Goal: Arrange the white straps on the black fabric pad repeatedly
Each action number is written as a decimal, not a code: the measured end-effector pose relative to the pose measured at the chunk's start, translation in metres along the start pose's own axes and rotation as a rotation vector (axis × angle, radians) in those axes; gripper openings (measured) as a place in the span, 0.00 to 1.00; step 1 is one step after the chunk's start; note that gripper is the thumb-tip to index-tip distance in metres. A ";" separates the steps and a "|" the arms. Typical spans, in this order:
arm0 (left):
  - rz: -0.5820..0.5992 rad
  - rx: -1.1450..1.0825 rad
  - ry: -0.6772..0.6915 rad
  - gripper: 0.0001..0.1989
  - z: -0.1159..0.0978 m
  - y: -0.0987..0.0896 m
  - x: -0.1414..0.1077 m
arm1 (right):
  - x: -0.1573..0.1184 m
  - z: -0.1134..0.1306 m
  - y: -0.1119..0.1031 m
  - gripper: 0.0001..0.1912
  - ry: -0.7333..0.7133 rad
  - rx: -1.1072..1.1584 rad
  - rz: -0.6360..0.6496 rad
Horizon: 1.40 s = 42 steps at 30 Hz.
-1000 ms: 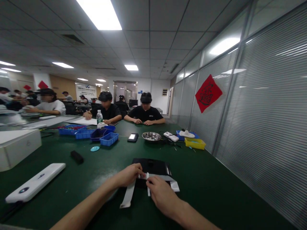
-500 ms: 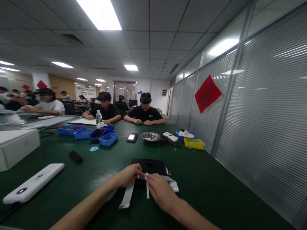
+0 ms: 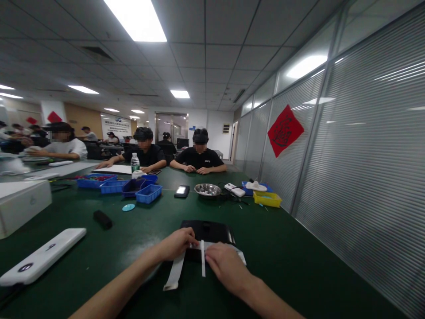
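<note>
A glossy black object [image 3: 207, 229] lies on the green table in front of me, with pale strips along its near side. My left hand [image 3: 177, 243] is at its left, fingers bent and pressed together on the pale strip. One wide strip [image 3: 174, 274] hangs down toward me below that hand. Between my hands a narrow white strip [image 3: 203, 261] points toward me. My right hand [image 3: 226, 263] rests at the right part of the band, fingers curled together; a white end [image 3: 241, 255] sticks out beyond it. What the fingertips pinch is too small to tell.
On the green table [image 3: 139, 230] are a white device [image 3: 44, 257], a black block [image 3: 102, 219], a white box [image 3: 23, 206], blue trays [image 3: 148, 194], a metal bowl [image 3: 207, 190] and a yellow tray [image 3: 266, 199]. People sit across the table.
My right hand has shifted slightly right, away from the narrow white strip, which now shows fully. My left hand stays nearly in place. A person across the table has stretched out an arm.
</note>
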<state>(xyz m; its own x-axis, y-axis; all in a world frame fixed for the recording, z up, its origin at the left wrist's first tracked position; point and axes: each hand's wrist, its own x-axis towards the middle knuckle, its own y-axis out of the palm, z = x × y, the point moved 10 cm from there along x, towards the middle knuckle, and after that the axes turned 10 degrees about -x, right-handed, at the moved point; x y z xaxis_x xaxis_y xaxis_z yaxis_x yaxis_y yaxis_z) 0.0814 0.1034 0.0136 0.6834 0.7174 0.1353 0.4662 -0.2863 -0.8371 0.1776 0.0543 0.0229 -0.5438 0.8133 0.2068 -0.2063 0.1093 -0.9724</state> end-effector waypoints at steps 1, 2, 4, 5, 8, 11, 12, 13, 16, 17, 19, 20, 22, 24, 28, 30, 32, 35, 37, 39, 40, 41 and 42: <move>0.006 -0.002 -0.003 0.18 0.000 0.000 -0.001 | 0.000 -0.009 -0.006 0.17 0.045 0.000 -0.017; 0.010 -0.003 -0.006 0.18 0.000 0.000 -0.001 | 0.000 -0.020 -0.010 0.17 0.096 -0.011 -0.027; 0.018 -0.008 -0.015 0.17 0.001 0.000 -0.002 | 0.000 -0.044 -0.013 0.15 0.201 -0.030 -0.006; 0.021 -0.014 -0.018 0.17 0.002 0.001 -0.002 | -0.001 -0.056 -0.012 0.14 0.245 -0.025 0.022; 0.020 -0.042 -0.022 0.16 0.004 0.000 -0.002 | -0.003 -0.080 -0.007 0.13 0.329 0.017 0.076; 0.017 -0.069 -0.024 0.15 0.008 -0.002 -0.002 | -0.004 -0.091 -0.006 0.11 0.359 0.029 0.083; 0.019 -0.079 -0.028 0.15 0.009 -0.003 -0.002 | -0.004 -0.092 -0.005 0.10 0.359 0.031 0.085; 0.021 -0.091 -0.034 0.14 0.011 -0.003 -0.003 | -0.004 -0.093 -0.004 0.09 0.358 0.036 0.088; 0.028 -0.119 -0.058 0.14 0.017 -0.005 -0.004 | -0.005 -0.094 -0.002 0.08 0.354 0.061 0.088; 0.029 -0.124 -0.067 0.13 0.019 -0.005 -0.004 | -0.006 -0.094 -0.001 0.08 0.358 0.069 0.089; 0.026 -0.131 -0.081 0.12 0.023 -0.006 -0.003 | -0.007 -0.096 0.000 0.09 0.365 0.077 0.086; 0.022 -0.135 -0.083 0.12 0.025 -0.007 -0.003 | -0.007 -0.096 0.001 0.09 0.365 0.075 0.086; 0.015 -0.143 -0.076 0.12 0.026 -0.009 -0.003 | -0.006 -0.097 0.001 0.09 0.363 0.063 0.085; 0.017 -0.149 -0.060 0.12 0.026 -0.011 -0.004 | -0.005 -0.097 0.001 0.09 0.360 0.053 0.080; 0.016 -0.124 -0.083 0.10 0.034 -0.015 -0.005 | -0.005 -0.096 -0.001 0.09 0.365 0.070 0.084; 0.015 -0.119 -0.105 0.09 0.039 -0.015 -0.005 | -0.005 -0.095 -0.002 0.09 0.374 0.086 0.093; 0.019 -0.125 -0.102 0.09 0.041 -0.015 -0.006 | -0.007 -0.094 -0.004 0.09 0.386 0.105 0.108; 0.018 -0.127 -0.070 0.09 0.038 -0.016 -0.006 | -0.007 -0.094 -0.005 0.09 0.388 0.137 0.128; -0.013 -0.108 -0.081 0.09 0.042 -0.021 -0.006 | -0.004 -0.094 -0.006 0.09 0.370 0.148 0.120; -0.096 -0.056 -0.141 0.12 0.056 -0.033 -0.008 | 0.004 -0.096 -0.012 0.09 0.342 0.132 0.063; -0.152 -0.015 -0.186 0.13 0.067 -0.042 -0.010 | 0.008 -0.096 -0.015 0.09 0.322 0.113 0.022; -0.213 0.029 -0.235 0.13 0.080 -0.052 -0.012 | 0.014 -0.096 -0.018 0.09 0.303 0.094 -0.017; -0.262 0.081 -0.294 0.13 0.094 -0.061 -0.016 | 0.020 -0.096 -0.021 0.09 0.284 0.075 -0.046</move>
<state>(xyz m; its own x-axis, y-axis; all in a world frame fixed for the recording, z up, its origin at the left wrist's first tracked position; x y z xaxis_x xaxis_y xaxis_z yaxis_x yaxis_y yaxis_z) -0.0109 0.1686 0.0124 0.3522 0.9138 0.2025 0.5497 -0.0268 -0.8349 0.2491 0.1231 0.0366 -0.2854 0.9370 0.2016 -0.2906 0.1159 -0.9498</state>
